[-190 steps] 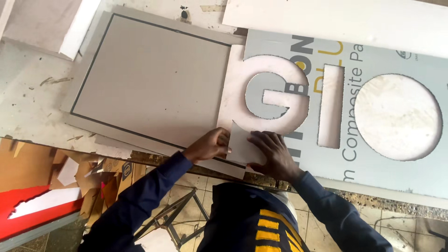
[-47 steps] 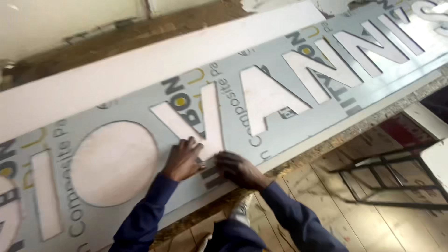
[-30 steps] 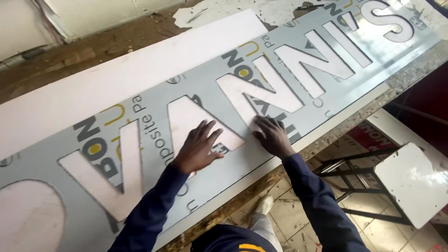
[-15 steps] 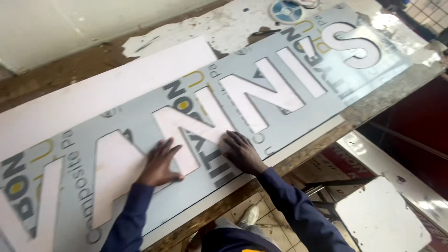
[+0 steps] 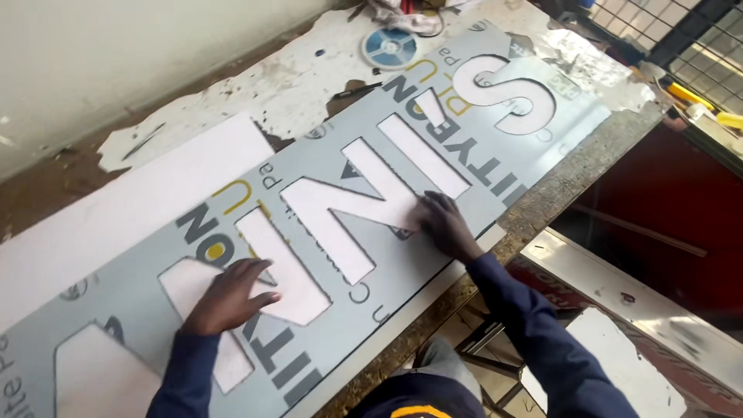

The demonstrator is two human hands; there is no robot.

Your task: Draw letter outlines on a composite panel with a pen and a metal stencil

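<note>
A long grey panel (image 5: 495,166) with large letter-shaped cut-outs lies on the workbench over a white sheet (image 5: 139,205). My left hand (image 5: 228,294) rests flat with fingers spread on the panel at one letter cut-out near the left. My right hand (image 5: 443,223) presses flat on the panel at the lower edge of another letter cut-out, nearer the bench's front edge. Neither hand holds anything. Dark blue sleeves cover both arms.
A blue roll of tape (image 5: 389,48) lies on the paint-flaked bench top (image 5: 309,85) behind the panel. A wire mesh (image 5: 658,23) and a yellow tool (image 5: 689,94) are at the top right. Below the bench edge lie white boards (image 5: 619,371) and a metal frame.
Both hands have slid along the panel from the first letters towards its far end, and the view has followed them. They stay flat on the panel throughout.
</note>
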